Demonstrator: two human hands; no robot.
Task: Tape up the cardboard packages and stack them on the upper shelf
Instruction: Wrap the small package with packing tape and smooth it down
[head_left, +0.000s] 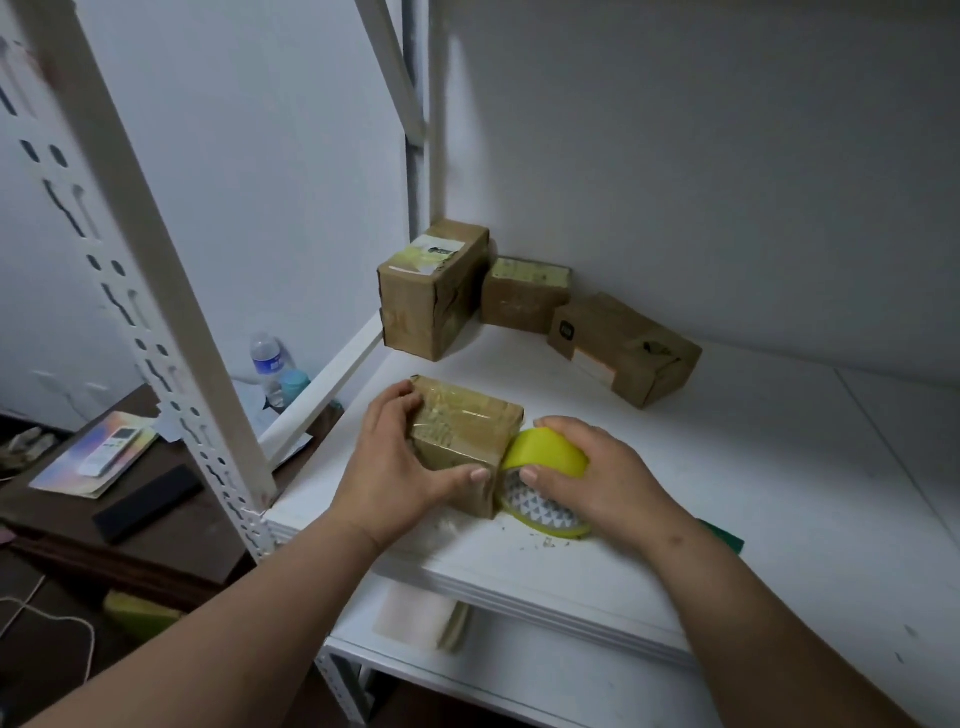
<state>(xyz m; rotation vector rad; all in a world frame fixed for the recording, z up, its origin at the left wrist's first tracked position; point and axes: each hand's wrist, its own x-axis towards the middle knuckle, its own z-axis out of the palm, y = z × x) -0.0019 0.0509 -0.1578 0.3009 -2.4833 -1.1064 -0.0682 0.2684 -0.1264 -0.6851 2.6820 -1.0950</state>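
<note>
The white shelf (675, 467) carries three cardboard packages at about twelve and one o'clock from the package (462, 436) I am taping, which sits near the front edge, so a hard pull could drag it off toward six o'clock. My left hand (400, 467) grasps that package from nine o'clock, fingers curled over its near face. My right hand (587, 478) grips the yellow tape roll (545, 467) touching it at three o'clock, and if I tilt the roll the strip may wrinkle.
</note>
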